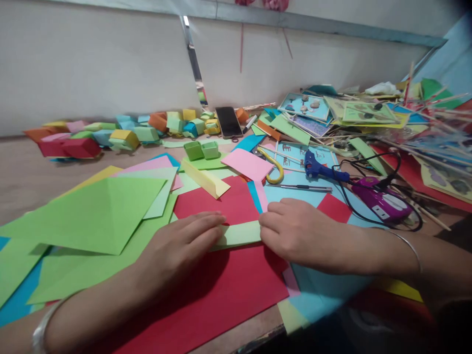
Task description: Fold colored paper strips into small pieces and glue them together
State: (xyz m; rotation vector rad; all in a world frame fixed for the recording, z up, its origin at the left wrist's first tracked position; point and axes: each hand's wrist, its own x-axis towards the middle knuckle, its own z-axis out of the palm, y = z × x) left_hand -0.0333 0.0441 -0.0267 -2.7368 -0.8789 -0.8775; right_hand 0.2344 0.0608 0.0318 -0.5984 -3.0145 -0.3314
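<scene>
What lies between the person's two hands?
A folded light green paper strip, seen in the head view, spans the gap on the red sheet; the left hand and right hand each rest on an end.

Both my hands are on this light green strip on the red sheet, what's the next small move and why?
Probably slide the left hand along the light green strip toward the right hand, pressing it flat. The strip lies on the red sheet with the left hand flat over one end and the right hand curled over the other, so only the short middle stretch between them is unpressed.
</scene>
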